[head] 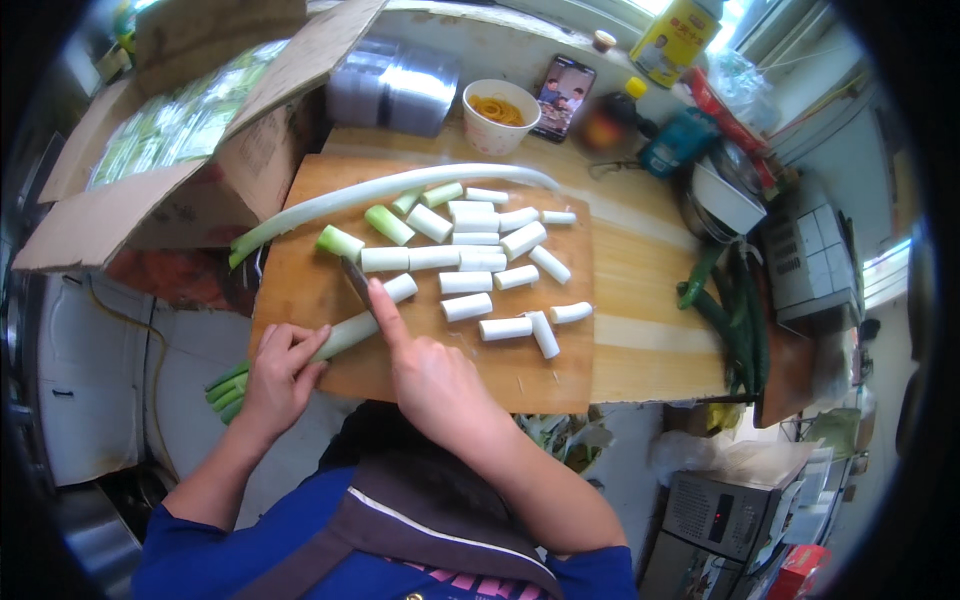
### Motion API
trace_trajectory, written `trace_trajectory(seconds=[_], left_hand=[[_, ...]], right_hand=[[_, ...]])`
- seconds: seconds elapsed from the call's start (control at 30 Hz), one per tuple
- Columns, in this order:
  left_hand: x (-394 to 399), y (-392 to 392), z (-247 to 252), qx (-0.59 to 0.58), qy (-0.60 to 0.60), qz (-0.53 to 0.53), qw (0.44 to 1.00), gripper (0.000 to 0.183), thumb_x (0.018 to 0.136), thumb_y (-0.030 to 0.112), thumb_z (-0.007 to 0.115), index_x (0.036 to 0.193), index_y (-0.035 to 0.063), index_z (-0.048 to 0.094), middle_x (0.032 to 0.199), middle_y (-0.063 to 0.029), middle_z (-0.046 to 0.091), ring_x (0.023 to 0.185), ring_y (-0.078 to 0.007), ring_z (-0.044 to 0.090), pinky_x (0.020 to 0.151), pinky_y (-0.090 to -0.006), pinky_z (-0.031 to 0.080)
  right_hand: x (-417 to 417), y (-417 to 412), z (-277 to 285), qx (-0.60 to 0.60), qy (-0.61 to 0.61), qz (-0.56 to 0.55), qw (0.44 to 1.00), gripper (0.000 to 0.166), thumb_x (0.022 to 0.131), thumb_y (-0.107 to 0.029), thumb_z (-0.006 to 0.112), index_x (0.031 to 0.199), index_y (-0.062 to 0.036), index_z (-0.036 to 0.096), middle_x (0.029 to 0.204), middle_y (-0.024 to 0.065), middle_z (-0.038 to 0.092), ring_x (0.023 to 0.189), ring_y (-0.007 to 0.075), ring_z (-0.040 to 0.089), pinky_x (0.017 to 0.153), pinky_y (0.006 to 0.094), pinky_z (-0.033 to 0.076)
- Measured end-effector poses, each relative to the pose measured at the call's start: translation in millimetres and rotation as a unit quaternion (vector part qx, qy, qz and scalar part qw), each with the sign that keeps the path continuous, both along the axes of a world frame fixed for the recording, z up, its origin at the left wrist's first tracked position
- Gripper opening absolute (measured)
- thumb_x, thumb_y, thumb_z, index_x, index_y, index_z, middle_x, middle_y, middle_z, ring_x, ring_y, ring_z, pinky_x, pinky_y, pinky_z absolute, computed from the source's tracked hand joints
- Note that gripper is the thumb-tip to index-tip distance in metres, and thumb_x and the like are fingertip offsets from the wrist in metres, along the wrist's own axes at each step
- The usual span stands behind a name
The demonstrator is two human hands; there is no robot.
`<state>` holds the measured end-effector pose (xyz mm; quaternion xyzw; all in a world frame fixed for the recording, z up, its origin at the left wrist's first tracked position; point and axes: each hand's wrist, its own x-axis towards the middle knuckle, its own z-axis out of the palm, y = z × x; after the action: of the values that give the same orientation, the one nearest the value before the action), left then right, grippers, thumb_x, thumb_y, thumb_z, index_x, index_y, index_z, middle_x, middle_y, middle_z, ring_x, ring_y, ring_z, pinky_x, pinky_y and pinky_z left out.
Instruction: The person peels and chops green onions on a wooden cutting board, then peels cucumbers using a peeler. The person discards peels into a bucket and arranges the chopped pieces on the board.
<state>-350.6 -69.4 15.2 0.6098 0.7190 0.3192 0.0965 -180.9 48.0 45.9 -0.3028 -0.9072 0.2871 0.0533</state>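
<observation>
My left hand (283,371) grips a thick leek or large green onion stalk (346,335) near the left front of the wooden cutting board (420,375). The stalk's green leaves stick out past the board's edge. In my right hand (431,367) is a knife, its dark blade (356,281) across the white part of the stalk and my index finger along its spine. Its handle is hidden by the hand. One cut white piece (400,288) lies just beyond the blade. Several more cut pieces (465,283) are spread over the board. A long, uncut white stalk (390,184) curves along the far edge.
An open cardboard box (259,150) stands at the left. Beyond the board are a paper cup of noodles (501,112), a phone (564,97) and a dark bottle with a yellow cap (611,120). Cucumbers (739,330) and a white container (724,199) are at the table's right.
</observation>
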Motion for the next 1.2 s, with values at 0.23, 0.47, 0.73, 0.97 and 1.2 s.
trace_trajectory(seconds=[0.23, 0.47, 0.73, 0.97, 1.2], left_hand=[[5.5, -7.9, 17.3, -0.067, 0.073, -0.002, 0.995, 0.052, 0.068, -0.002, 0.064, 0.118, 0.0061, 0.057, 0.092, -0.012, 0.054, 0.089, -0.0293, 0.05, 0.079, -0.0359, 0.041], [19.2, -6.5, 19.7, -0.088, -0.008, -0.068, 0.994, 0.058, 0.069, -0.001, 0.065, 0.125, 0.0043, 0.05, 0.095, -0.0144, 0.055, 0.092, -0.0317, 0.051, 0.081, -0.0382, 0.042], [31.9, 7.7, 13.1, -0.075, -0.023, -0.036, 0.996, 0.056, 0.068, 0.0, 0.068, 0.12, 0.002, 0.046, 0.095, -0.0153, 0.058, 0.09, -0.0339, 0.054, 0.08, -0.04, 0.044], [30.8, 2.4, 1.5, -0.057, -0.042, -0.013, 0.997, 0.055, 0.068, 0.007, 0.071, 0.117, 0.0024, 0.046, 0.1, -0.0163, 0.056, 0.095, -0.0338, 0.053, 0.081, -0.0397, 0.043], [18.2, -22.4, 23.5, -0.086, 0.056, -0.008, 0.995, 0.059, 0.062, 0.016, 0.076, 0.114, 0.0055, 0.05, 0.105, -0.0118, 0.055, 0.102, -0.032, 0.05, 0.087, -0.0399, 0.038]], right_hand=[[33.2, -16.2, 12.6, 0.017, 0.047, -0.007, 0.999, 0.078, 0.078, 0.0, 0.05, 0.145, -0.0097, 0.01, 0.072, 0.0198, 0.058, 0.06, 0.0354, 0.06, 0.054, 0.0451, 0.049], [87.0, -40.5, 48.1, -0.032, 0.059, -0.135, 0.989, 0.067, 0.082, -0.001, 0.058, 0.141, -0.0115, 0.028, 0.088, 0.0226, 0.061, 0.075, 0.0404, 0.06, 0.065, 0.0432, 0.049], [91.2, -56.6, 47.9, 0.015, 0.016, -0.078, 0.997, 0.066, 0.083, -0.005, 0.058, 0.141, -0.0098, 0.028, 0.072, 0.0138, 0.053, 0.057, 0.0307, 0.057, 0.052, 0.0382, 0.048], [80.8, -60.1, 34.3, 0.042, -0.009, -0.016, 0.999, 0.067, 0.083, -0.007, 0.054, 0.143, -0.01, 0.025, 0.064, 0.0084, 0.043, 0.045, 0.0233, 0.053, 0.042, 0.036, 0.048], [77.0, -60.1, 31.0, 0.045, -0.029, -0.017, 0.998, 0.069, 0.081, -0.005, 0.053, 0.143, -0.0106, 0.025, 0.066, 0.0086, 0.044, 0.046, 0.0247, 0.054, 0.043, 0.0371, 0.048]])
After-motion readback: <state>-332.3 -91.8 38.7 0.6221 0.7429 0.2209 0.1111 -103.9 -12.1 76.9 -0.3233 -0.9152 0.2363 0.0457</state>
